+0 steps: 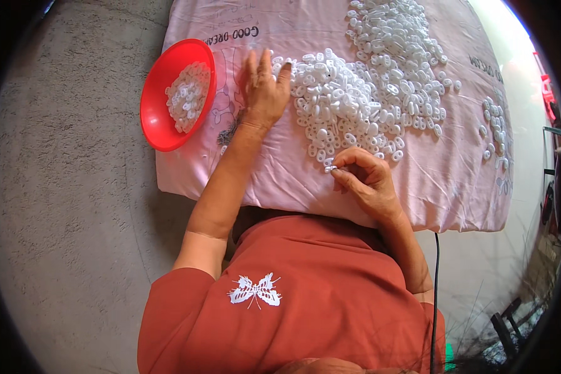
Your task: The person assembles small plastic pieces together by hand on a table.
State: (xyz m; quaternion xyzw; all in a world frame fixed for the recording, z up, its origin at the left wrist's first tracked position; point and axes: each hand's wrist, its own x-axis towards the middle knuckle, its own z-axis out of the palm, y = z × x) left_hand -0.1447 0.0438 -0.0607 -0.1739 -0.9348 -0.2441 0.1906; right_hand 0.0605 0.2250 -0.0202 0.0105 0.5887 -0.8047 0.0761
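Small glossy white plastic rings (368, 93) heaped on soft pink cloth (280, 181), frame centre. Right hand (368, 181) pinches one ring (330, 168); left hand (265, 90) lies flat, open, empty, beside a smooth red bowl (156, 118).

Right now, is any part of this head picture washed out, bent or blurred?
Head view: glare bleaches the floor at upper right; the fisheye bends the pink cloth's edges and darkens the rim; the left hand looks slightly soft, the white pieces sharp.

There are 2 hands, the left hand (265, 90) and the right hand (366, 181), 1 red bowl (156, 115), 1 pink cloth (280, 181), 1 black cable (434, 293), and white plastic pieces (368, 93) too many to count.
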